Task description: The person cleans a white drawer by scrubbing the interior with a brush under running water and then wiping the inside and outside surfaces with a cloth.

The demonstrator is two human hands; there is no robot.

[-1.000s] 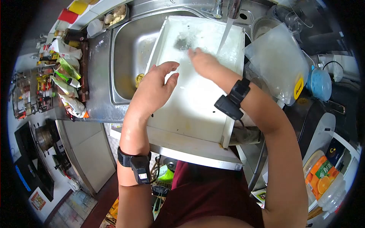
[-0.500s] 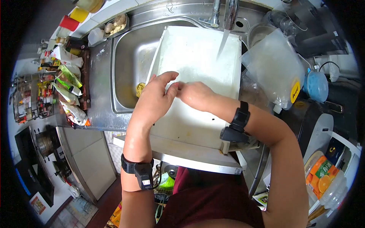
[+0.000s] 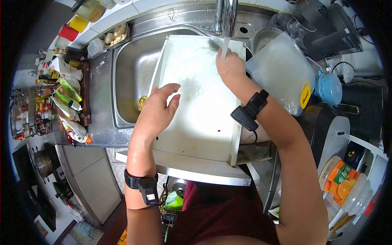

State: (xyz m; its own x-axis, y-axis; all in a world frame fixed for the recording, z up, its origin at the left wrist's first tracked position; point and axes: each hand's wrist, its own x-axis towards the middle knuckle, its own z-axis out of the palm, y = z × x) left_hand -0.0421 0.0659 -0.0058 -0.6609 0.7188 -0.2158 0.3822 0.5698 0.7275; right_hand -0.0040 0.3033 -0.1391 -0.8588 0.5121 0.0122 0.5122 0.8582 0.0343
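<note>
A white drawer-like tray (image 3: 196,134) with raised sides lies tilted across the sink, its front panel toward me. Over its left part is my left hand (image 3: 157,110), fingers apart and nothing visible in them. At the far right corner of the tray, my right hand (image 3: 232,67) is in the water stream (image 3: 225,48) from the faucet (image 3: 230,20). Its fingers look curled, and whatever they may hold is hidden. A dark smudge or shadow (image 3: 214,44) shows just left of those fingers. A few small dark specks dot the tray floor.
The steel sink basin (image 3: 126,73) shows left of the tray, with a yellowish item (image 3: 142,103) in it. Seasoning packets (image 3: 67,94) line the left counter. To the right are a translucent plastic bag (image 3: 281,69), a metal bowl (image 3: 261,38) and a blue container (image 3: 328,89).
My right hand has left my left hand and moved forward and right into the water stream. My left hand stays over the tray's left part. The view has shifted slightly.
</note>
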